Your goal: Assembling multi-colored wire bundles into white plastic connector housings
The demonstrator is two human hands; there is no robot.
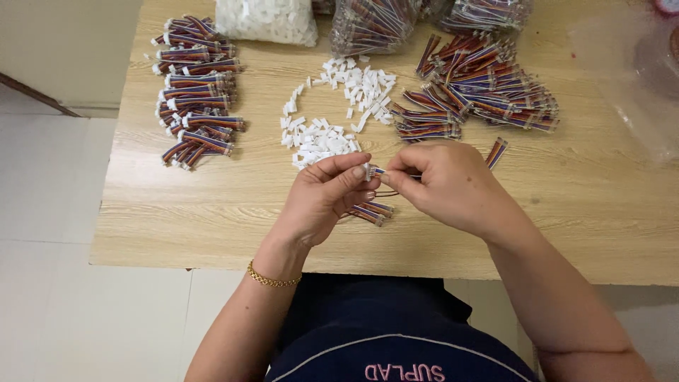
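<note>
— What have your hands got right now?

— My left hand [327,194] pinches a small white connector housing [368,170] between thumb and forefinger, with a spare bundle of striped ribbon leads [370,211] tucked under its lower fingers. My right hand [444,185] is closed on the wire end [380,172] going into that housing. Both sit just in front of the loose pile of white housings [322,140] on the worktop [212,205].

— What could go wrong?

— I judge the wires could go in skewed or flipped if my pinch slips; the housing is tiny and could pop out. The tucked bundle could also drop.

— And further out?

— Left of the white pile lie finished leads [194,88] in a stack; right of it, a heap of bare leads [477,88], one stray lead [496,152] nearest my right hand. Beyond the pile are bags [267,20] of stock. A careless sweep of my wrist could scatter housings or mix the two heaps.
</note>
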